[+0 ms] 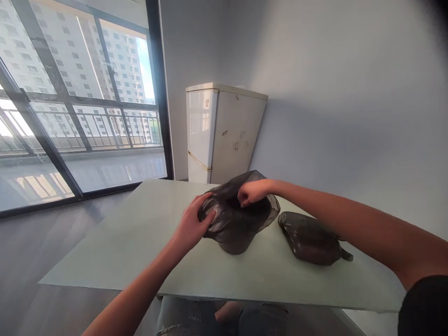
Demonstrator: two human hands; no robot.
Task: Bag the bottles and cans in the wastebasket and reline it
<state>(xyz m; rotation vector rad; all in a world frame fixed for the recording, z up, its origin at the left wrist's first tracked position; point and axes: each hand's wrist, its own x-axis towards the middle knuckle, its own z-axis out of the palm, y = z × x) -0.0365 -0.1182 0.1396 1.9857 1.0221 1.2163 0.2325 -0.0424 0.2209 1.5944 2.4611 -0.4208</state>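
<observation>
A thin black plastic bag (pixel 241 224) stands on the table, its mouth open and facing up. Its rounded lower part suggests a container beneath the film, but I cannot tell. My left hand (pixel 196 217) grips the left side of the bag, thumb over the near side and fingers over the rim. Curled closed, my right hand (pixel 254 191) is at the bag's mouth; the fingertips are partly out of sight, so whatever they hold is hidden. To the right, below my right forearm, lies a second dark plastic bag (pixel 311 240), filled and knotted at one end.
The pale green tabletop (pixel 119 242) has its near edge close to my legs. Behind it stands an old white refrigerator (pixel 231 135) against a grey wall (pixel 332 93). Sliding glass doors (pixel 87 102) with dark frames are at the left.
</observation>
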